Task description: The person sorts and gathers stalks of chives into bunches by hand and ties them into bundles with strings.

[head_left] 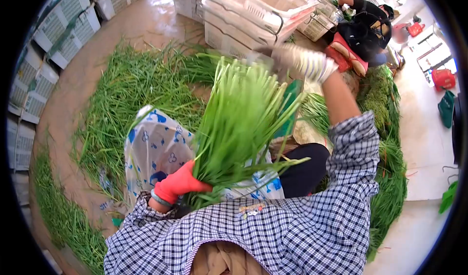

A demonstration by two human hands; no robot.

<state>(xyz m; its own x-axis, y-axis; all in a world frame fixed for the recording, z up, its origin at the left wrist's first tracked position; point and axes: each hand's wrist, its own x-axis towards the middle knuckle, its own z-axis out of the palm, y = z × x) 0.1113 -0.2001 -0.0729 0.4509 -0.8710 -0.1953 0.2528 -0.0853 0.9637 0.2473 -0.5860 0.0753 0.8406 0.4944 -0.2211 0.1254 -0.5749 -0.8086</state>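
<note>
My left hand (178, 183), in a red glove, is closed around the leafy lower part of a big bunch of green chives (236, 124). The pale cut ends point up and away from me, and the middle is blurred. Beside the top of the bunch is my right hand (302, 63), in a white striped glove. Motion smears its fingers, and a greyish blurred shape lies at their tip; I cannot tell whether it is held. A white plastic apron with blue prints (158, 146) covers my lap under the bunch.
Loose green leaves (131, 90) lie heaped on the wet brown floor. White crates (63, 31) line the left side, and more stacked crates (229, 21) stand ahead. Tied green bundles (390, 168) run along my right. Another person (365, 26) sits at the upper right.
</note>
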